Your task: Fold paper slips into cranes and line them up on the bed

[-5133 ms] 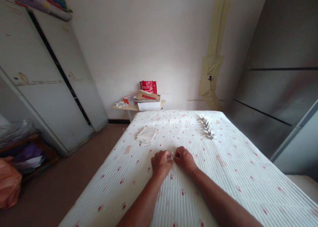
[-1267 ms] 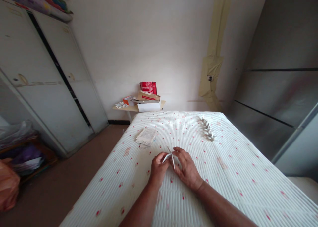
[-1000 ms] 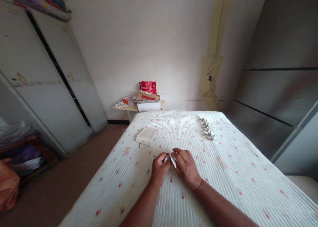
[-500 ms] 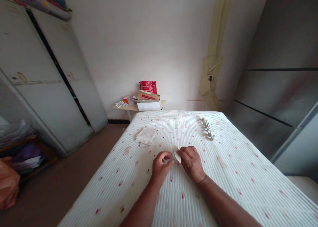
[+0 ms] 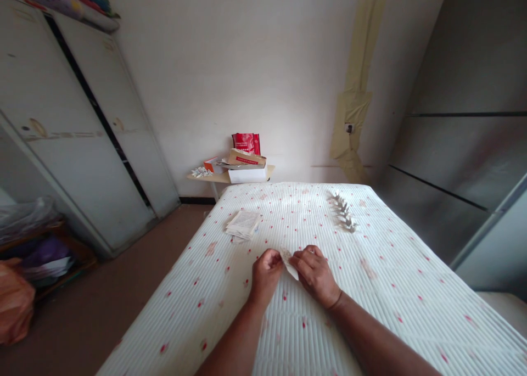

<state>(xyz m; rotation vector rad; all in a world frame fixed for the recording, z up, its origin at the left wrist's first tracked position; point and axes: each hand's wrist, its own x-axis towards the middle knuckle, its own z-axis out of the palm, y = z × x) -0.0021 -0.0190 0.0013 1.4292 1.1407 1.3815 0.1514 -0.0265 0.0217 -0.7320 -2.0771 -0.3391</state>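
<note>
Between my two hands is a small folded piece of paper (image 5: 290,263), pale with printed marks on its upper part. My left hand (image 5: 267,271) pinches its left edge between thumb and fingers. My right hand (image 5: 316,274) grips the right side, its fingers bent over the paper and partly hiding it. Both hands are just above the quilted white bedcover with red dots (image 5: 304,324). Beyond my left hand lies a stack of printed paper squares (image 5: 244,223). Farther off on the right stands a row of several folded paper pieces with pointed tips (image 5: 343,211).
Past the bed's far left corner, a small table (image 5: 197,177) carries a white box (image 5: 247,175), a red bag (image 5: 246,143) and a heap of small white pieces (image 5: 201,172). Pale cabinets (image 5: 82,118) flank the left side; a grey panelled wardrobe (image 5: 461,145) stands right.
My left hand has closed onto the paper's left edge, where its thumb and fingers were apart before. The paper has tilted and shifted slightly left. My right hand keeps its grip.
</note>
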